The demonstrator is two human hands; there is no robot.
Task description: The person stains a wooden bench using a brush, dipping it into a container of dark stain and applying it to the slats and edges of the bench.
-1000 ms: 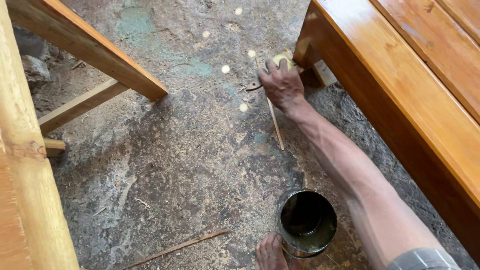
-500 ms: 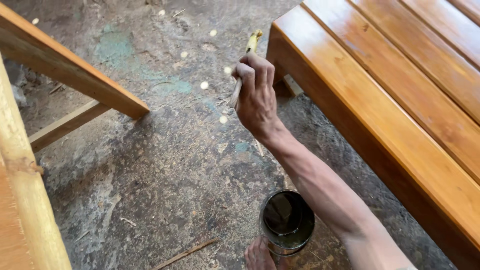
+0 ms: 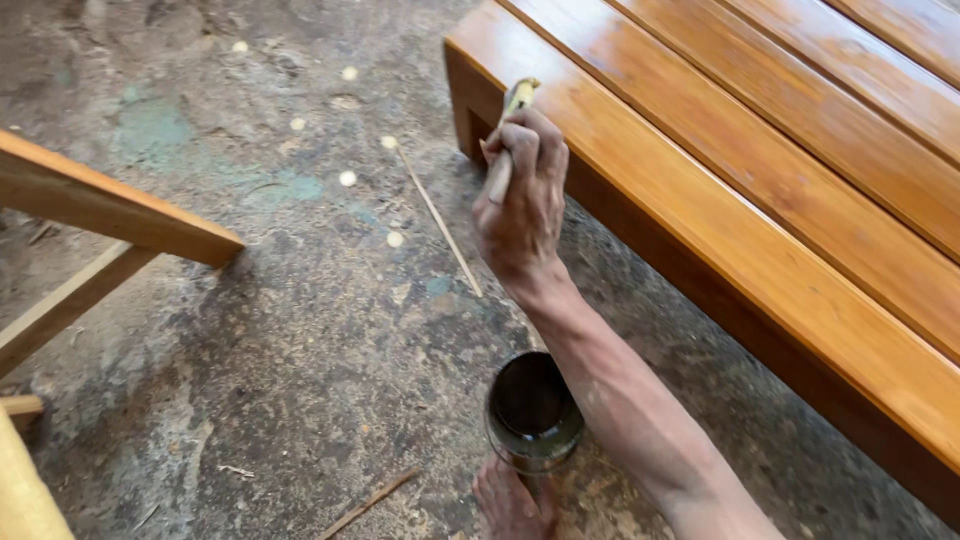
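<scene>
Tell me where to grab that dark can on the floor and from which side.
Take the can by its round outer wall, fingers wrapped around the sides, coming in from the left, probably. It stands upright with its mouth open and dark liquid inside, so a rim pinch risks wet fingers. The right forearm crosses its right side and the left hand sits at its near base; the left is free floor.

the slatted bench (image 3: 760, 190) is wood with a glossy, smooth amber finish. the frame (image 3: 110, 215) at left is bare, matt wood. the floor (image 3: 300, 330) is rough, dusty concrete. the can (image 3: 533, 412) looks metal, its dark contents shiny.
</scene>
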